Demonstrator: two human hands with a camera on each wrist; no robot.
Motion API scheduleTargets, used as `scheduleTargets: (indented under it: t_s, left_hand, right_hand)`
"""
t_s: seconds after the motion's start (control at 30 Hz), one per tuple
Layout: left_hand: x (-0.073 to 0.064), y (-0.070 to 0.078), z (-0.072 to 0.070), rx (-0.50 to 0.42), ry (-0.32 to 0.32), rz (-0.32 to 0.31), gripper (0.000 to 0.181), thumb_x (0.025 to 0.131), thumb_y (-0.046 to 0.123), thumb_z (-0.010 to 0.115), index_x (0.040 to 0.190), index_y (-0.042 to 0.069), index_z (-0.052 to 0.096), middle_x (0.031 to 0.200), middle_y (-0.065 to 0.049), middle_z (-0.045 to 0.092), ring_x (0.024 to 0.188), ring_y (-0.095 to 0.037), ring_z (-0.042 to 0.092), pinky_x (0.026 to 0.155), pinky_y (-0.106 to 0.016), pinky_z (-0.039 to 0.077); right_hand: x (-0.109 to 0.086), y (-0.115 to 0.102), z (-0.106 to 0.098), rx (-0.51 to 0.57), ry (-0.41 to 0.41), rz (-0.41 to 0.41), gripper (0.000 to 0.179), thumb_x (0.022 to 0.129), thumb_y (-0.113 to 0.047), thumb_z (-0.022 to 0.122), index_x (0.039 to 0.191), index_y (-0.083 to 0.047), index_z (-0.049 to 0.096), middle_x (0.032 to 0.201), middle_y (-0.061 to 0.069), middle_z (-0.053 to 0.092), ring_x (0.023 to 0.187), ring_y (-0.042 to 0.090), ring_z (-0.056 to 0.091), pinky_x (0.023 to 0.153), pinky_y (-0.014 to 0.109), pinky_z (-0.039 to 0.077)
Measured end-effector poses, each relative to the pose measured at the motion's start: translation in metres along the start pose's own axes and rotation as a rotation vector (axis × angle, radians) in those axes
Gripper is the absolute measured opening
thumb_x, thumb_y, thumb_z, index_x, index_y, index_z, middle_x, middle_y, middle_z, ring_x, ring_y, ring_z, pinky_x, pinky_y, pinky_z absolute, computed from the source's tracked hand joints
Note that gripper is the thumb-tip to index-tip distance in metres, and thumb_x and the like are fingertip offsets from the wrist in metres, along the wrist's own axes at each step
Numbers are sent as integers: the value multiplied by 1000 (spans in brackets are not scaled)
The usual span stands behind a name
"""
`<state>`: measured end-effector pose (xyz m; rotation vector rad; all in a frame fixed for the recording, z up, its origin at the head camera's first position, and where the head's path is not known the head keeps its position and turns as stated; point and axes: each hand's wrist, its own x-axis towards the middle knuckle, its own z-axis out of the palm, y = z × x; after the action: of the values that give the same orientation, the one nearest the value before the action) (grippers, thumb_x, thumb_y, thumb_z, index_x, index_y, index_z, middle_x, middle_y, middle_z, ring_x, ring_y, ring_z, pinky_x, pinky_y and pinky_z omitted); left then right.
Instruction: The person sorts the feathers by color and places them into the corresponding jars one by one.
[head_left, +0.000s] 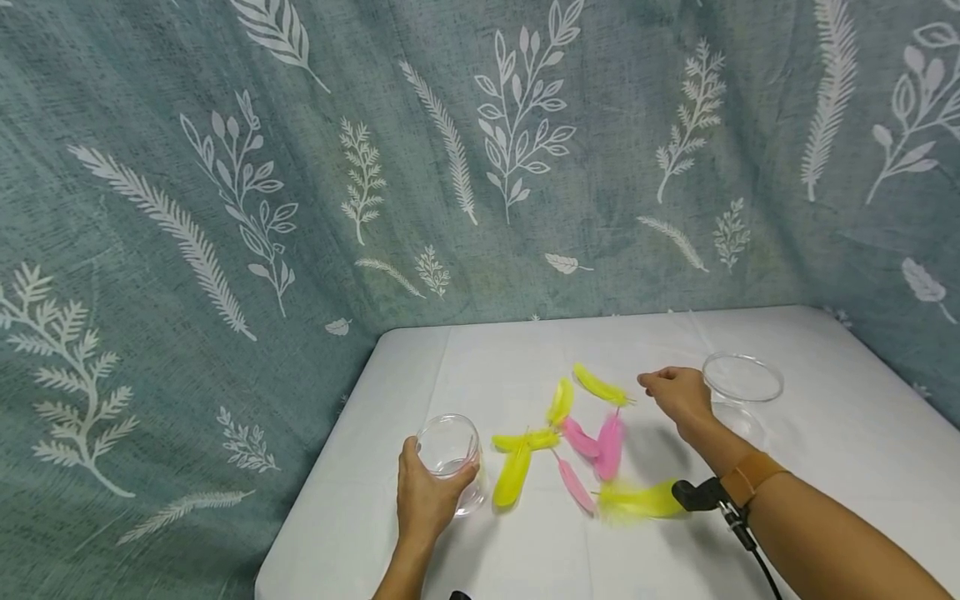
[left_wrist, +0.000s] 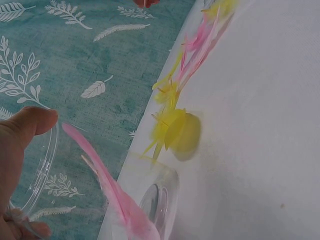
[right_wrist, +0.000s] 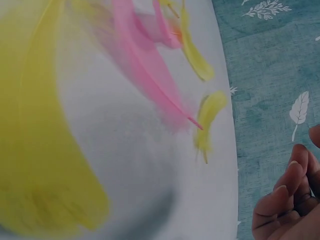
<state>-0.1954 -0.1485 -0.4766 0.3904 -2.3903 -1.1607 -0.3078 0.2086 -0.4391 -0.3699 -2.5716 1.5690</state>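
We have our left hand (head_left: 431, 496) wrapped round a clear, straight-sided cup (head_left: 448, 446), thumb on one side and fingers on the other; whether it rests on the white tablecloth (head_left: 525, 546) we cannot tell. A pink feather (left_wrist: 117, 197) appears to stand inside it.

Our right hand (head_left: 677, 393) hangs near the quill end of the farthest yellow feather (head_left: 600, 385), just beside a second clear cup (head_left: 744, 399). Its fingers are loosely bent, the thumb tip slightly apart from the index, with nothing visible between them. The loose feathers lie mid-table between the cups: five yellow ones and three pink ones (head_left: 611, 446), several overlapping.

We judge the step in hand to be gathering feathers into cups, perhaps by colour, and only partly done. The next move calls for a light pinch on one quill, lifting it without dragging its neighbours, while the left hand steadies its cup.

We find no brand, label or writing to read: the cups look unmarked, the teal curtain (head_left: 450, 167) carries only white leaf prints, and the orange-brown wrist strap (head_left: 752, 479) shows no lettering.
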Motion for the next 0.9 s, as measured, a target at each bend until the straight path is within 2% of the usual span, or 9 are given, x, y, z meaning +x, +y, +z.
scheduleTargets:
  t_s: [0.17, 0.47, 0.63, 0.9]
  left_hand:
    - [0, 0, 0, 2, 3, 1, 103, 58, 43, 91, 138, 6, 37, 130, -16, 49, 115, -38, 51, 92, -57, 41]
    - [0, 1, 0, 3, 7, 7, 104, 59, 44, 90, 139, 6, 36, 132, -17, 48, 117, -38, 50, 94, -56, 40]
    - [1, 1, 0, -1, 11, 13, 104, 58, 45, 90, 139, 5, 37, 131, -17, 48, 116, -37, 50, 94, -55, 41]
    - [0, 1, 0, 6, 7, 5, 105, 58, 45, 90, 139, 5, 37, 131, -17, 48, 117, -39, 50, 92, -58, 41]
  right_hand:
    - [3, 6, 7, -47, -3, 37, 39, 91, -35, 63, 104, 1, 67, 98, 14, 68, 95, 32, 57, 73, 42, 46]
    - [7, 20, 15, -158, -76, 41, 41, 91, -34, 62, 104, 4, 67, 92, 16, 69, 89, 31, 57, 73, 42, 44]
    - [9, 25, 20, -178, -88, 46, 39, 90, -33, 63, 100, 4, 67, 87, 15, 69, 89, 31, 57, 75, 43, 44]
    - [7, 29, 28, -195, -137, 79, 38, 86, -31, 67, 99, 4, 66, 80, 11, 68, 79, 26, 56, 66, 37, 44]
